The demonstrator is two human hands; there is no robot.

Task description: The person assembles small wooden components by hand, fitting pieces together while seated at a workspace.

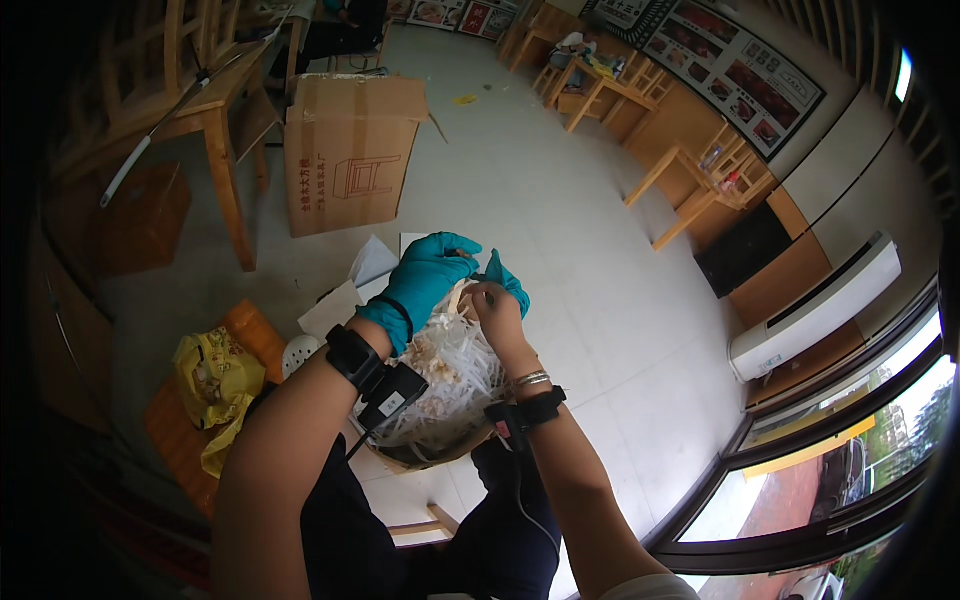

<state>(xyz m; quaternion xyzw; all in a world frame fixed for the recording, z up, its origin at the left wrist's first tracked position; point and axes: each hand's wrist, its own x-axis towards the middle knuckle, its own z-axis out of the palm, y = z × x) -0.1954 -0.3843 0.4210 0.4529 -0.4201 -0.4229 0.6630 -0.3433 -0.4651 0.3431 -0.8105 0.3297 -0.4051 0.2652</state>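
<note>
My left hand [425, 275], in a teal glove, is raised over a wide container with its fingers curled together; a small brownish bit shows at the fingertips. Close beside it, my right hand [497, 315] is closed, its back and wrist bare. Teal glove material [510, 280] covers or lies against its far side; I cannot tell whether it is worn or held. What lies between the two hands is too small to make out. Below them the container holds a heap of pale, thin strands [460, 360] with small tan bits among them. Dark straps circle both wrists.
A tall cardboard box [345, 170] stands ahead on the left, near a wooden table [215, 130]. An orange stool [165, 420] at my left bears a yellow plastic bag [215, 375]. Farther right are wooden tables [690, 185], a long white appliance [815, 305] and windows.
</note>
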